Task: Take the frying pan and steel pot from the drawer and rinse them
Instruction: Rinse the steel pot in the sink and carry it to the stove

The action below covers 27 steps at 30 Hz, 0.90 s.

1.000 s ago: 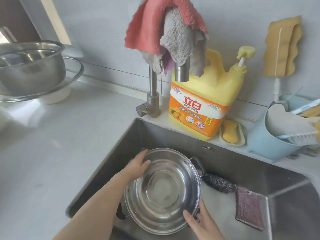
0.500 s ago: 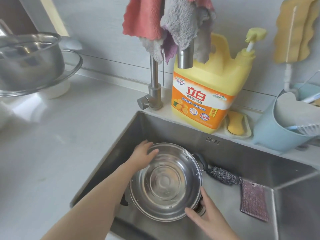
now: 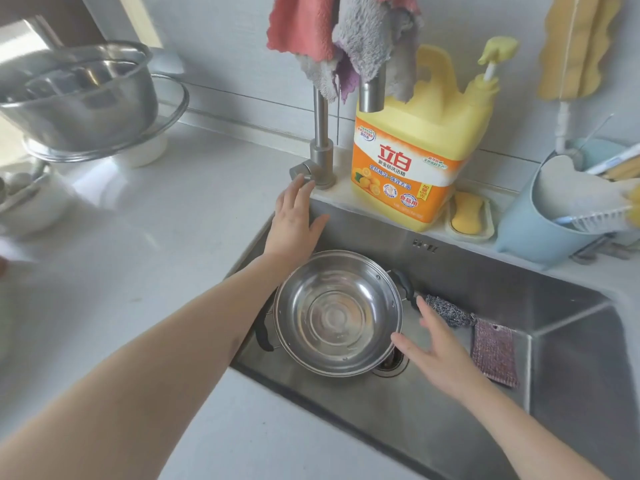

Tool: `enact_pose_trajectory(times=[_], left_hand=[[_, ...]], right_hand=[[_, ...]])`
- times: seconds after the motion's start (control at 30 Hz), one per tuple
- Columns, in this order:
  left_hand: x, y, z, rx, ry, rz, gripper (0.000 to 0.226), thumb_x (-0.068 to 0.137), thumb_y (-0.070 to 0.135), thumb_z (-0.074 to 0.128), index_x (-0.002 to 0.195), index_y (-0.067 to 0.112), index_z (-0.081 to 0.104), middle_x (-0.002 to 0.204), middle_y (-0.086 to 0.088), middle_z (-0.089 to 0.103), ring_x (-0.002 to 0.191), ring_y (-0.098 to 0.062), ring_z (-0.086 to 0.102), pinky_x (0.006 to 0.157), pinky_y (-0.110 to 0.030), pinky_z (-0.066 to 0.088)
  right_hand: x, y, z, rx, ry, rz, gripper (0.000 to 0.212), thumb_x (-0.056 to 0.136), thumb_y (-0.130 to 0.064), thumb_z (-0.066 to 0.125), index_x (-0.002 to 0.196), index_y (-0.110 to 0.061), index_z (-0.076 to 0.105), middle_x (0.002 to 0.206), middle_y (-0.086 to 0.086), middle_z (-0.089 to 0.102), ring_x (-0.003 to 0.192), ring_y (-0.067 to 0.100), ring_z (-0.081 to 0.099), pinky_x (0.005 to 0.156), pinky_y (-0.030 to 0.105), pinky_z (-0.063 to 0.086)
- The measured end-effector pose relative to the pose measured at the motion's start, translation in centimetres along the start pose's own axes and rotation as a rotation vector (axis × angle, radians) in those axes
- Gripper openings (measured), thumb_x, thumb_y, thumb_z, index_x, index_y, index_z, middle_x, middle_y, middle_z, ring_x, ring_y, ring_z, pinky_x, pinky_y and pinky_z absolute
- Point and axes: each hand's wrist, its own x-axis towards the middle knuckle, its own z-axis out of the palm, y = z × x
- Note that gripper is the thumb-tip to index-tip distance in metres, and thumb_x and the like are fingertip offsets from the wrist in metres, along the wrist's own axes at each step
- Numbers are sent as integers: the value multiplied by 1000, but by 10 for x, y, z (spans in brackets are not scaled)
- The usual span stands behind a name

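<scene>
Both hands have been lifted off the steel pot (image 3: 337, 313) since half a second ago. The left hand (image 3: 294, 220) has been raised to the far-left corner of the sink (image 3: 485, 292), fingers straight and spread, fingertips at the lever of the tap (image 3: 320, 147); whether the lever is actually touched cannot be told. The right hand (image 3: 438, 344) is held flat and spread just right of the pot's rim, nothing gripped, the thumb tip very close to the rim.

The pot is left in the sink, upright, near the left wall. Something dark is seen under it: a black handle (image 3: 263, 332) pokes out at its left and another dark part (image 3: 403, 284) at its far right, but the object is mostly hidden and cannot be named for certain. The drain (image 3: 389, 365) is half covered by the pot.

The tap's upper bend is wrapped in cloths (image 3: 346, 32) and cut off by the top edge. A steel bowl (image 3: 79, 102) on the far-left counter is partly cropped.

Right of the pot, a steel scourer (image 3: 446, 310) and a purple cloth pad (image 3: 493, 355) are laid on the sink floor. Bare sink floor is left near the right hand. A detergent jug (image 3: 412, 168) is stood close behind the spout, on the far ledge.
</scene>
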Motion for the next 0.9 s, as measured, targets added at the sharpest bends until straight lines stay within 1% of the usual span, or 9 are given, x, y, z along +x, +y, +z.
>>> enact_pose_trajectory(times=[0.1, 0.2, 0.3, 0.37, 0.4, 0.57, 0.7, 0.83, 0.9], left_hand=[[14, 1, -3, 76, -62, -25, 64, 98, 30, 52, 153, 16, 21, 161, 0, 17, 148, -25, 8, 119, -36, 10], [25, 0, -4, 140, -131, -43, 63, 100, 37, 46, 154, 19, 19, 162, 4, 14, 149, -22, 2, 120, -36, 6], [33, 0, -4, 182, -157, -40, 62, 100, 41, 43, 154, 21, 18, 162, 6, 13, 149, -21, 0, 119, -37, 6], [36, -1, -4, 194, -170, -29, 63, 100, 41, 42, 154, 21, 18, 162, 5, 14, 149, -21, 1, 119, -37, 6], [37, -1, -5, 204, -171, -22, 63, 100, 41, 42, 154, 20, 18, 161, 5, 15, 149, -21, 2, 119, -37, 6], [37, -7, -12, 295, -207, 42, 63, 99, 42, 43, 154, 21, 18, 160, 3, 19, 148, -21, 9, 119, -38, 8], [40, -12, -17, 378, -264, 90, 63, 100, 43, 41, 154, 24, 15, 160, 4, 17, 148, -21, 10, 119, -38, 8], [42, -13, -17, 423, -290, 94, 64, 100, 46, 38, 155, 26, 11, 161, 5, 14, 148, -20, 8, 119, -38, 7], [42, -14, -17, 431, -286, 93, 64, 100, 46, 38, 155, 26, 11, 162, 5, 13, 148, -20, 9, 119, -38, 7]], right_hand=[[-1, -6, -4, 7, -12, -40, 118, 58, -92, 50, 154, -36, 11, 151, -28, 12, 144, -2, 16, 118, 41, 28], [2, -14, -5, 19, -20, -69, 114, 60, -92, 49, 152, -38, 9, 157, -25, 10, 144, -5, 13, 119, 39, 25], [8, -23, -7, -12, -13, -114, 114, 61, -93, 45, 153, -37, 8, 158, -25, 6, 142, -11, 5, 119, 24, 12], [15, -29, -8, -70, 12, -143, 107, 69, -84, 47, 154, -33, 7, 159, -23, 4, 142, -12, 1, 116, 19, 8], [19, -32, -8, -97, 25, -155, 106, 71, -81, 47, 155, -32, 7, 160, -21, 3, 143, -10, 0, 117, 20, 8], [33, -40, -9, -191, 45, -194, 111, 67, -88, 39, 156, -30, 3, 161, -20, -2, 146, -4, -1, 120, 28, 11], [38, -49, -11, -284, 79, -219, 109, 71, -79, 43, 156, -24, 1, 161, -16, -1, 147, 1, 0, 118, 25, 9], [41, -39, -16, -434, 116, -224, 101, 82, -66, 55, 156, -21, 2, 163, -10, -2, 149, 10, 4, 119, 32, 17], [42, -19, -17, -502, 98, -177, 104, 82, -65, 59, 156, -20, 2, 163, -7, -3, 150, 13, 4, 119, 33, 18]])
